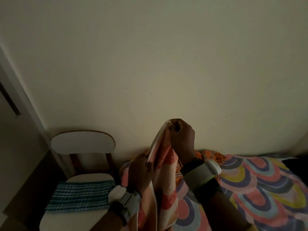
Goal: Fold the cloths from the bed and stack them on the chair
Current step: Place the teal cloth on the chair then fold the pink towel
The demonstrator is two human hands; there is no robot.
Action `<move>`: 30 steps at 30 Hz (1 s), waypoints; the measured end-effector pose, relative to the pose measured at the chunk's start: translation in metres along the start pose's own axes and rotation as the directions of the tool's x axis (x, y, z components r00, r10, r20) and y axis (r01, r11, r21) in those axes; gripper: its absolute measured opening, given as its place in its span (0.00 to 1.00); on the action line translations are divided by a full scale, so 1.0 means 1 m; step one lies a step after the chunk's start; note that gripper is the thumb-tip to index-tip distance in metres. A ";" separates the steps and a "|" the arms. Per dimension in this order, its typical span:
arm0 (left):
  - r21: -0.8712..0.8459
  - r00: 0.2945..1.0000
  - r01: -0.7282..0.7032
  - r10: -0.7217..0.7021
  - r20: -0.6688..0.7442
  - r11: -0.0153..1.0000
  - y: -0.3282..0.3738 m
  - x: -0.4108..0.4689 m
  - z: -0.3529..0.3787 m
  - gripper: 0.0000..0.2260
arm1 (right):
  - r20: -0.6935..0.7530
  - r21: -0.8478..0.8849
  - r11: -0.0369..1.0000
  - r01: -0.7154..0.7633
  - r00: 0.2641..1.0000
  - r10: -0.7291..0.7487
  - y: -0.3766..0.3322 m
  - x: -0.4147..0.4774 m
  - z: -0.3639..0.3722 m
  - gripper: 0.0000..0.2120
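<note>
Dim room, low light; plain cream wall (pixel 150 64) fills the far side, with a pale door frame (pixel 25 100) running diagonally down the left edge. Bed (pixel 260 185) on the right, against the wall, covered by a sheet printed with overlapping arcs in pink, yellow, blue and grey. Chair (pixel 83 142) at the left, just beside the bed, with a white backrest, white seat and dark wooden posts. A folded blue-green checked cloth (pixel 80 195) lies flat across the seat. An orange checked cloth (pixel 210 155) sits crumpled on the far edge of the bed, at the wall. Right hand (pixel 181 135) is raised in front of the wall, back of the hand toward the camera, fingers curled and pinched tight on the top corner of a pink and peach cloth (pixel 166 180). Left hand (pixel 140 172) is lower and to the left, its fingers closed around a pale edge of the same cloth. The edge runs taut between the two hands. The rest of the cloth hangs down between the forearms, over the near left part of the bed, and runs out of the bottom of the view. Each wrist carries a strapped band with a white module: right wristband (pixel 201 174), left wristband (pixel 126 197).
</note>
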State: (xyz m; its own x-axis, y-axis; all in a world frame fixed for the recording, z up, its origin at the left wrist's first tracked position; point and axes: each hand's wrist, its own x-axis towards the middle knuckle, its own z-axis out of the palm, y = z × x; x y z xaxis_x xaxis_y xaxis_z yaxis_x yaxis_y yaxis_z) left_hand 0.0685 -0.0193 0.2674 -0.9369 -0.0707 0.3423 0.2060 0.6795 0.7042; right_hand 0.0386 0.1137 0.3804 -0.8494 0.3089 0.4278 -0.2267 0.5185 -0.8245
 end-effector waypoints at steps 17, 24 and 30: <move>-0.051 0.901 0.010 0.013 0.434 0.999 -0.049 0.004 -0.048 0.10 | 0.357 0.124 0.974 -0.188 0.925 0.133 0.032 0.025 -0.014 0.14; -0.050 0.879 -0.256 0.254 0.403 0.965 -0.010 0.029 -0.050 0.22 | 0.928 -0.156 0.984 0.086 0.355 0.116 0.049 -0.044 0.016 0.25; -0.021 0.841 -0.155 0.143 0.521 0.988 -0.033 0.021 -0.062 0.19 | 0.876 -0.134 0.900 0.415 0.474 -0.088 0.045 -0.039 0.015 0.18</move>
State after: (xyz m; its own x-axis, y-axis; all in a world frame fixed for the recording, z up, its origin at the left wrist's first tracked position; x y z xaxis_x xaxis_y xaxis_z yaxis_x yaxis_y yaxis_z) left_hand 0.0592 -0.0879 0.2901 -0.9059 0.4185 0.0645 0.3545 0.6664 0.6559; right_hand 0.0540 0.1132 0.3210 -0.8003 -0.5975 -0.0490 -0.4926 0.7020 -0.5144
